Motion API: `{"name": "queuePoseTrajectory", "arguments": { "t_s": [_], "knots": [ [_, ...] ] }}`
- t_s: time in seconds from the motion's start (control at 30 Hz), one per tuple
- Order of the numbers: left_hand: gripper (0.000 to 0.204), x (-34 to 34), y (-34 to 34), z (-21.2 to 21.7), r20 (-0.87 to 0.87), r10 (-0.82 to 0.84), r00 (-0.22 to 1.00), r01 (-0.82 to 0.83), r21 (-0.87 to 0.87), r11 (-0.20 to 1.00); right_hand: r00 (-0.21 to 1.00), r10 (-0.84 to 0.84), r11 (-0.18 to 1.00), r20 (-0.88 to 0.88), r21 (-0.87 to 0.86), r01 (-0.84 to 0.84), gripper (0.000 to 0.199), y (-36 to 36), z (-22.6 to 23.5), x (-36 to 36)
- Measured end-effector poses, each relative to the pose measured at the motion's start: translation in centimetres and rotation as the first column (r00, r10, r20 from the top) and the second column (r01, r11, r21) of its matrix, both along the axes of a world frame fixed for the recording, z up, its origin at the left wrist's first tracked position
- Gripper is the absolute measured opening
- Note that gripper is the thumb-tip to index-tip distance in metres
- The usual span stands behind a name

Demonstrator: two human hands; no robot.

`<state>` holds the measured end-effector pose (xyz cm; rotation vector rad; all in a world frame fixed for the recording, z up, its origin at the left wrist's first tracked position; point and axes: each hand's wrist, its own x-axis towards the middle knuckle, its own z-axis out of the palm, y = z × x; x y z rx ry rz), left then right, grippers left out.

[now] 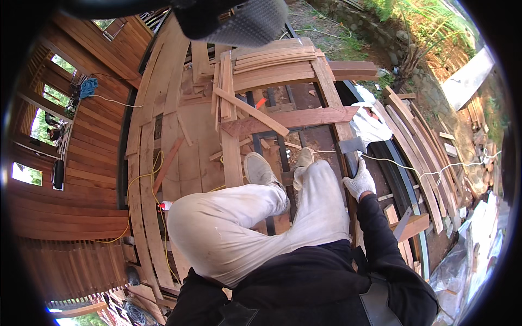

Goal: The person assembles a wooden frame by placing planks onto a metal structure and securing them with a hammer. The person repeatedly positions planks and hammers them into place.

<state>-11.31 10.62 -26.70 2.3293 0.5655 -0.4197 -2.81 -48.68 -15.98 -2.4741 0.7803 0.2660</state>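
My right hand (360,183), in a white knitted glove, is closed around the dark handle of a hatchet. The hatchet's grey head (352,145) points away from me, over the right-hand beam (343,131) of a wooden frame. Beside my raised left knee only the black sleeve of my left arm (191,296) shows; the hand itself is out of sight. In front of my shoes, a reddish board (291,119) spans the frame from side to side. One loose slat (253,112) lies slanting across that board's left part.
Curved slats (274,58) are stacked at the frame's far end. A hand saw (402,224) rests near my right elbow, by a wood block (411,227). Long planks (413,157) and a white cord (435,174) lie right. A yellow cord (142,176) crosses the left deck boards.
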Motion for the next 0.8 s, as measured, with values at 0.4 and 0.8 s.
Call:
{"name": "queuePoseTrajectory", "arguments": {
  "t_s": [0.4, 0.8],
  "knots": [
    [0.056, 1.7, -0.2, 0.4, 0.01, 0.0, 1.0, 0.0, -0.009, 1.0, 1.0, 0.012, 1.0, -0.001, -0.008, -0.012, 0.102, 0.1, 0.1, 0.0],
    [0.055, 0.1, 0.0, 0.5, 0.033, 0.071, 0.997, -0.071, -0.004, 0.997, 0.893, 0.102, 0.962, 0.438, -0.272, 0.023, 0.094, 2.4, 3.3, 3.4]
  ]
}}
